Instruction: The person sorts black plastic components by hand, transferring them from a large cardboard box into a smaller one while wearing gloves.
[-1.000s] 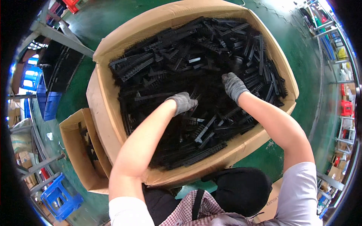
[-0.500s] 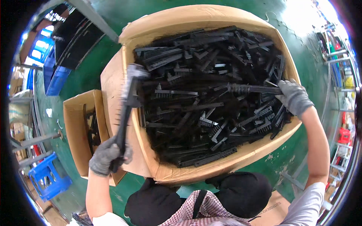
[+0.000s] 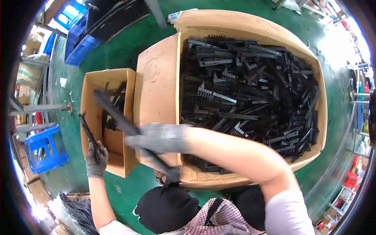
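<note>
- Your gloved right hand (image 3: 158, 138) grips a long black part (image 3: 117, 115), blurred, slanting from above the small carton (image 3: 115, 161) at centre-left down toward the lower middle of the frame.
- Your gloved left hand (image 3: 96, 160) grasps a thinner black part (image 3: 89, 131), tilted along the small carton's left side.
- More black pieces (image 3: 235, 98) fill the large carton (image 3: 250, 20), right of centre.
- A blue stool (image 3: 46, 149) stands at lower left.
</note>
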A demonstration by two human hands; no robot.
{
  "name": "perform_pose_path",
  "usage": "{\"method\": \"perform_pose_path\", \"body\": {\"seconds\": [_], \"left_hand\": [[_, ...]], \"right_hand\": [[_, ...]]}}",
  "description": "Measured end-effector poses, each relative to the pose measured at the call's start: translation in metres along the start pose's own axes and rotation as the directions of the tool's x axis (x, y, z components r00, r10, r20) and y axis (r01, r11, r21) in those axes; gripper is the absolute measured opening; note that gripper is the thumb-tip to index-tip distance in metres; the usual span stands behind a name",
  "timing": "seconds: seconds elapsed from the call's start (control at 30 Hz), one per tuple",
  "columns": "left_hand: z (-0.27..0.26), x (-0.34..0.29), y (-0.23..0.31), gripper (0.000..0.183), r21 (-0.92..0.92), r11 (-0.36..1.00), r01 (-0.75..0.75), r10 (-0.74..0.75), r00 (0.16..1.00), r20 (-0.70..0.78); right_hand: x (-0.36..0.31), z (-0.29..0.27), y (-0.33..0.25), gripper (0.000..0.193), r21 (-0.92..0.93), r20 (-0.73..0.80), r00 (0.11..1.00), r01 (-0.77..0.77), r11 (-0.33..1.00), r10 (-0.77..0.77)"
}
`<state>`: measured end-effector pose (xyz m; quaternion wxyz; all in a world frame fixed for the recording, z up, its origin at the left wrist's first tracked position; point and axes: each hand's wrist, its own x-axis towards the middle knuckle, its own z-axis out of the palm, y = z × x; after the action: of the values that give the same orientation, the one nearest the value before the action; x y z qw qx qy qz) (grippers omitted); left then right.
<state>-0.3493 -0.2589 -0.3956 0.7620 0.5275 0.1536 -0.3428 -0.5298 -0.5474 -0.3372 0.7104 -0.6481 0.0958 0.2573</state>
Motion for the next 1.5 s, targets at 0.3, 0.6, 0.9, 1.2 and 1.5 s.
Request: {"method": "perform_pose_path", "body": {"seconds": [0.3, 0.6, 0.9, 1.2, 1.5], "left_hand": [[-0.058, -0.009, 0.026, 0.03, 0.639, 0.695, -0.331, 0.61, 0.741, -0.28], [0.262, -0.003, -0.088, 0.011, 0.397, -0.255, -0.882, 0.142, 0.372, 0.917], [0.405, 0.068, -0.234, 0.028, 0.141, -0.804, -0.578, -0.203, 0.489, 0.848], [0.439, 0.094, -0.299, 0.027, 0.116, -0.909, -0.401, -0.165, 0.6, 0.783], [0.452, 0.089, -0.296, 0.03, 0.126, -0.936, -0.329, -0.191, 0.773, 0.605]], "right_hand": [[0.001, 0.033, 0.06, 0.035, -0.168, -0.414, 0.878, 0.184, 0.969, -0.238], [-0.19, -0.049, 0.183, 0.014, -0.643, -0.754, 0.549, -0.504, 0.576, -0.361], [-0.175, -0.244, 0.165, 0.04, -0.251, -0.935, 0.156, -0.926, 0.282, -0.319], [-0.162, -0.331, 0.204, 0.039, -0.21, -0.967, 0.191, -0.972, 0.103, -0.168], [-0.164, -0.319, 0.179, 0.039, -0.333, -0.909, 0.329, -0.942, -0.031, -0.256]]}}
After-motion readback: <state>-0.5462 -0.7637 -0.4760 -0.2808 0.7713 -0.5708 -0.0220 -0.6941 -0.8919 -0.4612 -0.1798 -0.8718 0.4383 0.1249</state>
